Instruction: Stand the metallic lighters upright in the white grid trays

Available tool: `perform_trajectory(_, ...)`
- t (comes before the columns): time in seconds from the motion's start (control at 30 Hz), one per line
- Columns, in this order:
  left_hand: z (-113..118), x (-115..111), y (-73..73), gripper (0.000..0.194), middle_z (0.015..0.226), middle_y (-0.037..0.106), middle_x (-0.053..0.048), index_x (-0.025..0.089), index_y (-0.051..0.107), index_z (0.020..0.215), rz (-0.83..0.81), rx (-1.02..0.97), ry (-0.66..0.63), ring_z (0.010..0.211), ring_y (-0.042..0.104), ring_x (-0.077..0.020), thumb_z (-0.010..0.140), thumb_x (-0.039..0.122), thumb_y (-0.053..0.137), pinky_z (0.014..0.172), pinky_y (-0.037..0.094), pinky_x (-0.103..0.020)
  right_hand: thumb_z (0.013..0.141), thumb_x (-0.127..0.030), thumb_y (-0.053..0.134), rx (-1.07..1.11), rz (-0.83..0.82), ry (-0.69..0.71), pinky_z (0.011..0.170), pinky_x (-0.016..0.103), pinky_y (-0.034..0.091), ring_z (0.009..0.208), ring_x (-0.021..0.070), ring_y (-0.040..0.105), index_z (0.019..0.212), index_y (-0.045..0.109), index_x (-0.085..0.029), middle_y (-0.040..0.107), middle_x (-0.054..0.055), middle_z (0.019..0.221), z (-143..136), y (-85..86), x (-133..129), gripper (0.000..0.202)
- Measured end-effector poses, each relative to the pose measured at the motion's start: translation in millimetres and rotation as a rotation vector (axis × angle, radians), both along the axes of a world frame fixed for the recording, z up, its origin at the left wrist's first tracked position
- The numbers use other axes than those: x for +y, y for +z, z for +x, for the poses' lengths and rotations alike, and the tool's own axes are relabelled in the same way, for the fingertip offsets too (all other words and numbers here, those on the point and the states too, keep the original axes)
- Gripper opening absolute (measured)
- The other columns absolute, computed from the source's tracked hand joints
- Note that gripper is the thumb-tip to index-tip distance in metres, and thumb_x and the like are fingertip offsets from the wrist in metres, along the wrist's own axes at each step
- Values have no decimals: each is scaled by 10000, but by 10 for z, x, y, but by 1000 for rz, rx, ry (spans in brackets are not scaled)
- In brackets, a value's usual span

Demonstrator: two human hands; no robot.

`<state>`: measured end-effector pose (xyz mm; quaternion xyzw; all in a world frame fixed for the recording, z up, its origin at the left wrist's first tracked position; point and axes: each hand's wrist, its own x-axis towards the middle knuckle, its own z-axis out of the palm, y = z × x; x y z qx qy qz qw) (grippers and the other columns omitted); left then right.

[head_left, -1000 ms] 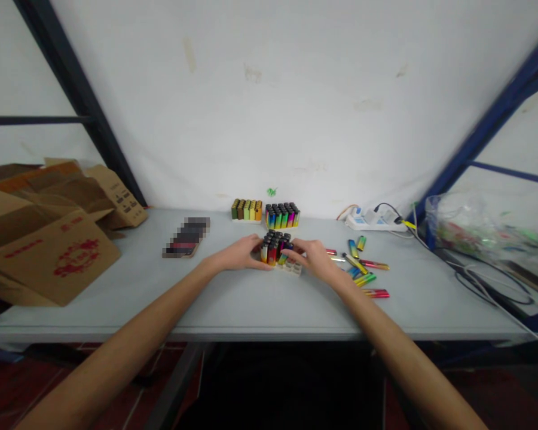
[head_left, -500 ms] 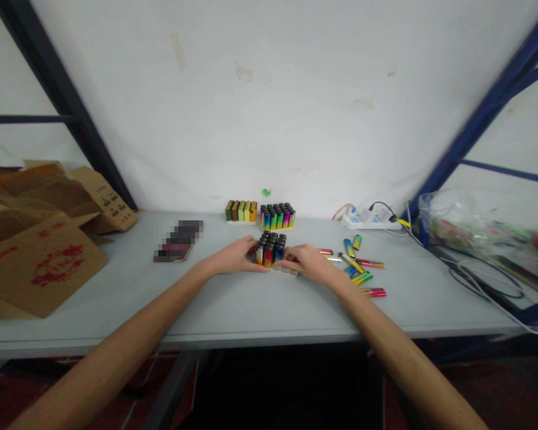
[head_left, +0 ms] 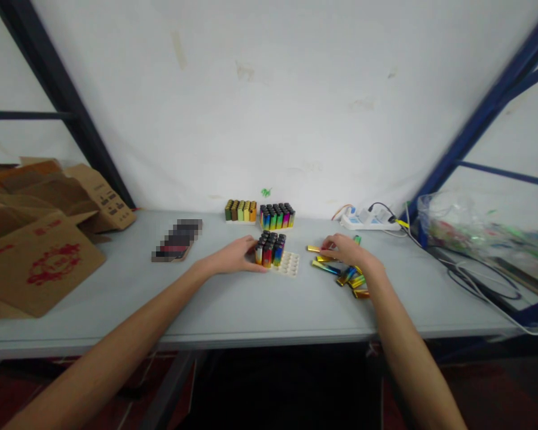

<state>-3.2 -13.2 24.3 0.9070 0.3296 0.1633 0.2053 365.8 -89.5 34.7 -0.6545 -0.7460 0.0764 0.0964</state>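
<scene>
A white tray (head_left: 290, 263) with round holes lies mid-table. Its left part holds upright lighters (head_left: 268, 254) with black tops and shiny multicoloured bodies; the holes on its right side are bare. My left hand (head_left: 237, 254) steadies the tray from the left, thumb along the front and fingers curled around the lighters' side. Over on the right, my right hand (head_left: 343, 248) is above a loose pile of lighters (head_left: 347, 276), its fingers closed at a gold lighter (head_left: 314, 248) lying flat. The fingertips partly cover that lighter.
Two filled blocks of lighters, yellow-green (head_left: 241, 211) and multicoloured (head_left: 277, 217), stand against the wall. A pixelated dark item (head_left: 177, 242) lies at left, near cardboard boxes (head_left: 67, 257). A power strip (head_left: 370, 221), cables and plastic bags (head_left: 452, 221) are at right.
My right hand has moved from the tray rightward to the loose lighters, uncovering the tray's bare holes. My left hand stays at the tray's left side.
</scene>
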Motion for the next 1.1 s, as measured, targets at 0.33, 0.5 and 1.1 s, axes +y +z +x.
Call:
perform_trajectory(0.33, -1, -4, 3, 651, 959, 671, -68, 207, 671, 939, 30, -8, -9, 854, 647, -288, 680, 792, 787, 786, 536, -383, 959, -479, 672, 458, 281, -30, 615, 277, 452, 607, 165, 593, 1061, 705, -186, 691, 13, 705, -263, 106, -61, 312)
perform_trajectory(0.5, -1, -3, -4, 672, 975, 664, -74, 193, 673, 969, 0, 2, -11, 851, 645, -285, 679, 787, 795, 775, 535, -378, 849, -601, 748, 820, 322, 6, 667, 296, 479, 685, 167, 562, 839, 715, -180, 627, 10, 690, -458, 184, -79, 422)
perform_trajectory(1.1, 5, -13, -6, 653, 951, 659, -65, 199, 648, 933, -1, -19, 0, 839, 643, -275, 672, 777, 800, 760, 531, -364, 816, -835, 633, 1331, 43, 22, 424, 207, 172, 470, 75, 222, 737, 369, -252, 276, -101, 599, -1059, 24, -101, 645)
